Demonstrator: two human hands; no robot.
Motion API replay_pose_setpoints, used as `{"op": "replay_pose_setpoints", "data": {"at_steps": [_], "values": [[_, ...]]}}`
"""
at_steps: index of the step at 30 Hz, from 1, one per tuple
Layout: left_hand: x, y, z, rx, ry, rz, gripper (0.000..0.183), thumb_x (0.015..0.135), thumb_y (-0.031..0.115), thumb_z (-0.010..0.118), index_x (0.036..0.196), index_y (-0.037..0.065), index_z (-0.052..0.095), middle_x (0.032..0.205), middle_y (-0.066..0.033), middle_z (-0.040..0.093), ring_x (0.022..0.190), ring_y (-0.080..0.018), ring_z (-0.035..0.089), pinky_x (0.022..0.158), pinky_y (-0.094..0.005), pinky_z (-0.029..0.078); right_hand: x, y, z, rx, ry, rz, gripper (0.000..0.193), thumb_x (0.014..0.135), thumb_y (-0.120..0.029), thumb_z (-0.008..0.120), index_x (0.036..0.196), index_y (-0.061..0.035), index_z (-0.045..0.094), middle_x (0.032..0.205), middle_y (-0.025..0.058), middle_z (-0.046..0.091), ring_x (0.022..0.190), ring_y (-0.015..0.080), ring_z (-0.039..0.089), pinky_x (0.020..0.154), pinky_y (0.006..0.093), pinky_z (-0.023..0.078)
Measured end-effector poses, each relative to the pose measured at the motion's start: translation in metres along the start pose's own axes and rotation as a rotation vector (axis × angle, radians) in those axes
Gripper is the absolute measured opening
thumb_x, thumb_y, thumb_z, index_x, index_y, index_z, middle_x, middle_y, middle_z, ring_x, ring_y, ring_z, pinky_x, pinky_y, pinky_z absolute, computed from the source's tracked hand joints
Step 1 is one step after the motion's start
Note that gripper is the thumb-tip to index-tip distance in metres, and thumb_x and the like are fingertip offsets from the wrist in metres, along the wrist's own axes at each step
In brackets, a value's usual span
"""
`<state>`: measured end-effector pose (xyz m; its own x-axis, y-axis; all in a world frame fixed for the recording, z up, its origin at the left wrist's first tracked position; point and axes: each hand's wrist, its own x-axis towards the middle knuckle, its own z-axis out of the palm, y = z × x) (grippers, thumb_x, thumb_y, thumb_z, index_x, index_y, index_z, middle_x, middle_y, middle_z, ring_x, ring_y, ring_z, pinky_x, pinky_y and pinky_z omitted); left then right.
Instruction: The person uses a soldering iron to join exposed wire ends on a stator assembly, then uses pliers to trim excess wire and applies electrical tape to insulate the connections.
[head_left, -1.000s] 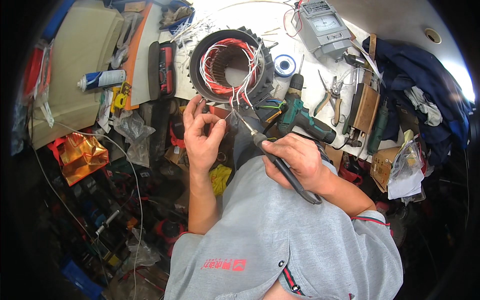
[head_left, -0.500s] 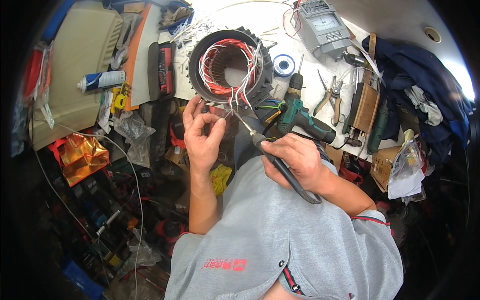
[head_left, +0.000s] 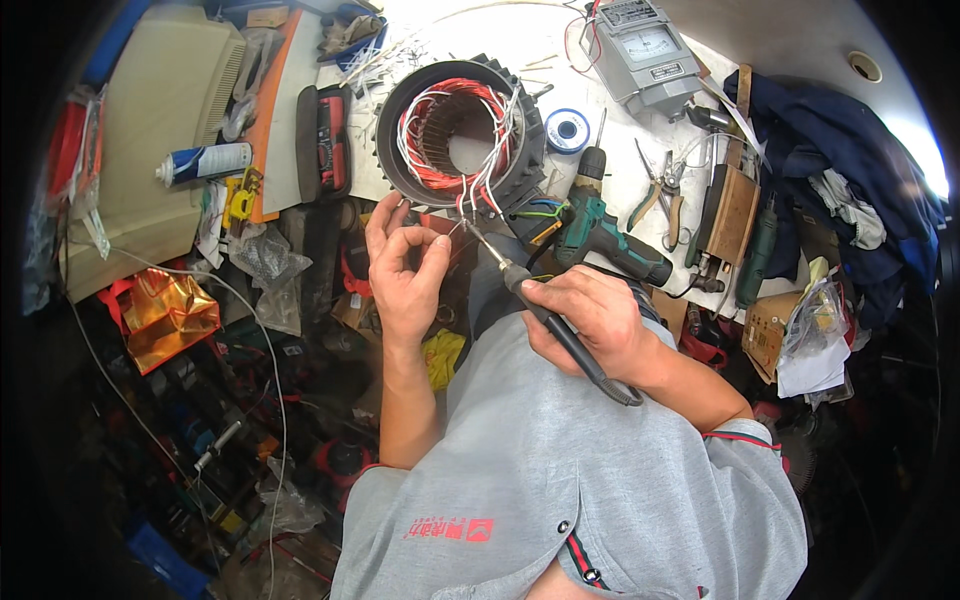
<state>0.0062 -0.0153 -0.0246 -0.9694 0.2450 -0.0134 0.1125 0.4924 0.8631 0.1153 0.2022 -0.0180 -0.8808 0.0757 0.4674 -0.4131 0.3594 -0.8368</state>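
Observation:
Near the bench's front edge lies a dark ribbed motor stator housing (head_left: 533, 135) with red and white windings (head_left: 418, 165) inside. White-sleeved leads (head_left: 484, 192) come out of it toward me. My right hand (head_left: 600, 318) is wrapped round the black handle of a soldering iron (head_left: 568, 343). Its metal tip touches or nearly touches the lead ends below the housing. On the other side, my left hand (head_left: 408, 275) pinches a thin piece of solder wire (head_left: 455, 230) between thumb and forefinger, its end close to the iron's tip. The exact contact is too small to make out.
Right of the housing lie a solder spool (head_left: 568, 131), a green cordless drill (head_left: 600, 225), pliers (head_left: 648, 190) and a grey dial meter (head_left: 650, 55). A red multimeter (head_left: 331, 140) and a spray can (head_left: 205, 162) are to the left. Dark blue cloth (head_left: 830, 130) heaps at far right.
Almost nothing differs. Both hands, the soldering iron and the solder wire stay practically in place at the lead ends.

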Motion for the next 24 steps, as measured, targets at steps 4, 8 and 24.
{"op": "replay_pose_setpoints", "data": {"at_steps": [4,8,24], "values": [[0.0007,0.0011,0.0002,0.024,-0.009,0.008,0.005,0.088,0.003,0.074,0.091,0.001,0.071,0.153,-0.0214,0.043,0.141,-0.0362,0.05,0.113,-0.0451,0.042,-0.0002,0.0005,0.0001,-0.001,0.005,-0.001,0.038,0.072,0.002,0.079,0.108,0.0051,0.069,0.081,0.0113,0.068,0.067,0.0262,0.068,0.06,0.035,0.056],[0.0005,0.0008,-0.0009,0.038,-0.01,0.007,0.006,0.088,0.003,0.075,0.091,0.001,0.071,0.153,-0.0214,0.043,0.14,-0.0357,0.05,0.112,-0.0448,0.042,0.0002,-0.0009,-0.0002,0.003,0.005,0.004,0.037,0.072,0.002,0.079,0.108,0.0051,0.069,0.08,0.0112,0.068,0.067,0.0263,0.068,0.06,0.0352,0.056],[0.0016,-0.004,0.0002,0.025,0.003,-0.004,0.006,0.088,0.003,0.074,0.091,-0.001,0.07,0.153,-0.0205,0.043,0.14,-0.0346,0.05,0.111,-0.0439,0.044,0.0004,0.0,-0.0003,0.004,0.003,0.008,0.037,0.072,0.002,0.079,0.107,0.0051,0.069,0.08,0.0111,0.068,0.067,0.0262,0.068,0.06,0.0354,0.056]]}}
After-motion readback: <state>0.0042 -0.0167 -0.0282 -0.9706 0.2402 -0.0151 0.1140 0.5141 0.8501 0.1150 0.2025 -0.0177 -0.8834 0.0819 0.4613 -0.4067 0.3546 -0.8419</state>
